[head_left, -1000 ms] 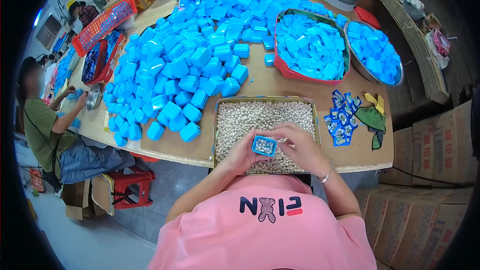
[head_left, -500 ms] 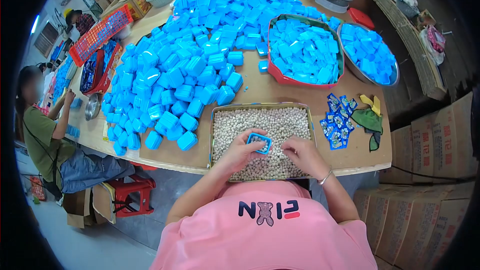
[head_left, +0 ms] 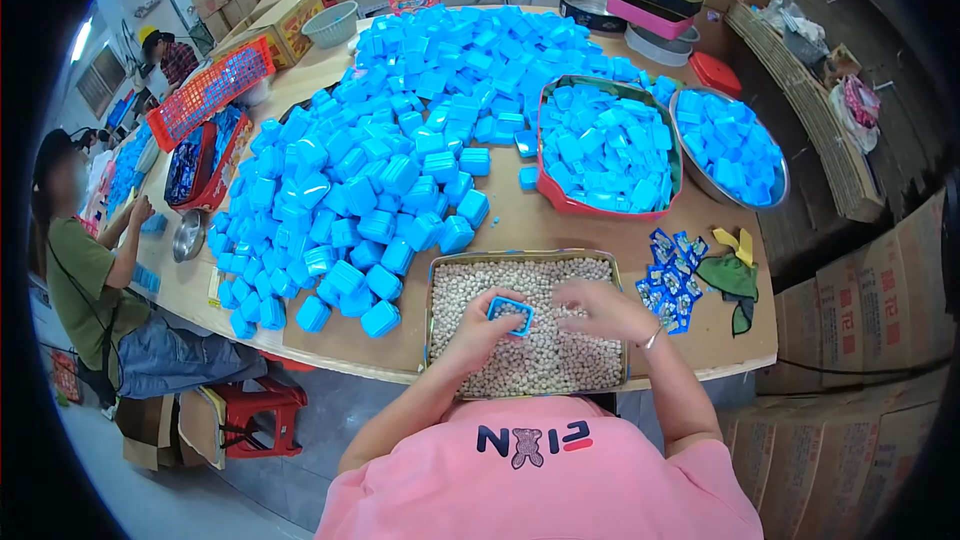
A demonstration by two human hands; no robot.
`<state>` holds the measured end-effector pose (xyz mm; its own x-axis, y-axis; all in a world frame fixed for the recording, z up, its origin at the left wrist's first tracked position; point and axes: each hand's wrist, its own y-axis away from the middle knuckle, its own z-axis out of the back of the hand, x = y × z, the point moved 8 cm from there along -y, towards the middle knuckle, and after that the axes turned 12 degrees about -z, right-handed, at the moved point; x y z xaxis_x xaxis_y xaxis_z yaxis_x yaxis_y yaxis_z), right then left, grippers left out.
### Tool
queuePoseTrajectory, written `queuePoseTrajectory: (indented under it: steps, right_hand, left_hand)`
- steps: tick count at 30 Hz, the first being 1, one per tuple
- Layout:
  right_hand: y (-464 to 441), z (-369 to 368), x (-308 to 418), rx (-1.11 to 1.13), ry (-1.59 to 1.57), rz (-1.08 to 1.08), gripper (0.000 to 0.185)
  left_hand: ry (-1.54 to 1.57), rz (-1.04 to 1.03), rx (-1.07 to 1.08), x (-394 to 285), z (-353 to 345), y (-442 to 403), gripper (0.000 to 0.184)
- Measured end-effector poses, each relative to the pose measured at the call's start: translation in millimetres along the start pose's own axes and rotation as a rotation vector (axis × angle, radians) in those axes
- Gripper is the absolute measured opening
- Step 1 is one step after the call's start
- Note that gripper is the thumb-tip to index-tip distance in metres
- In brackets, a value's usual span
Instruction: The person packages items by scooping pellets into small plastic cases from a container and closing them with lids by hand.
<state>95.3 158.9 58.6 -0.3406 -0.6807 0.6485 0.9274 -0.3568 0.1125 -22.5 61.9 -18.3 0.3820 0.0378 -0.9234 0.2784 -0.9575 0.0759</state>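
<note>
My left hand (head_left: 478, 334) is wrapped round a small open blue plastic box (head_left: 530, 319) with a few pale round beads inside. Both are above a shallow tray (head_left: 624, 365) filled with similar pale beads (head_left: 560, 365). Close by on the right, my right hand (head_left: 605, 312) hovers over the same tray, its fingers smeared by motion. Whether anything is between those fingers is hidden by the blur.
Closed blue boxes (head_left: 360, 190) are heaped beyond the tray. A red-rimmed basin (head_left: 610, 202) and a metal bowl (head_left: 780, 180) hold more blue parts. Blue printed packets (head_left: 672, 280) and green cloth (head_left: 728, 278) lie right. Another person (head_left: 90, 280) sits left.
My right hand has lifted slightly from the beads and its fingers have spread into a blur. The left hand still holds the box. The whole view has tilted upward.
</note>
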Motion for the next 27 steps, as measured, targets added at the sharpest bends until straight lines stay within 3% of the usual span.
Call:
queuePoseTrajectory:
  steps: [2,4,6,10,16,20,23,25,26,27]
  right_hand:
    - [-24.2,32.8,1.5,-0.161,-0.154,-0.094,0.022]
    - [-64.9,52.5,-2.0,-0.434,0.182,-0.027,0.014]
    - [-123.8,49.4,-13.5,-0.571,0.478,-0.070,0.012]
    - [-219.5,5.1,-32.8,-0.542,1.315,-0.027,0.021]
    - [-246.7,-17.9,-69.1,-0.220,0.996,-0.263,0.022]
    - [-170.0,3.7,-12.1,-0.336,0.949,-0.110,0.020]
    - [-125.7,14.2,-16.6,-0.242,0.804,0.031,0.018]
    - [-104.0,31.1,-27.3,-0.438,0.698,0.038,0.012]
    - [-93.8,32.1,-31.1,-0.434,0.689,0.041,0.012]
    - [-78.2,47.7,-27.6,-0.488,0.436,0.036,0.010]
  left_hand:
    - [0.014,-0.003,-0.007,-2.6,-1.7,-0.6,0.026]
    - [0.048,0.009,-0.029,-3.9,-0.9,-0.2,0.025]
    - [0.026,0.000,-0.013,-11.3,-5.6,-0.7,0.024]
    - [0.023,-0.010,0.006,-13.9,-7.6,0.3,0.024]
    - [0.013,-0.040,-0.091,-22.8,-0.7,4.3,0.025]
    - [-0.009,-0.033,0.004,-13.2,0.2,1.8,0.025]
    - [0.051,-0.026,0.026,-17.8,-13.0,1.7,0.024]
    - [0.021,-0.005,0.029,-16.4,-10.5,4.0,0.025]
    - [0.017,0.001,0.021,-16.6,-9.2,4.5,0.025]
    - [0.033,0.008,0.023,-16.9,-9.5,4.5,0.025]
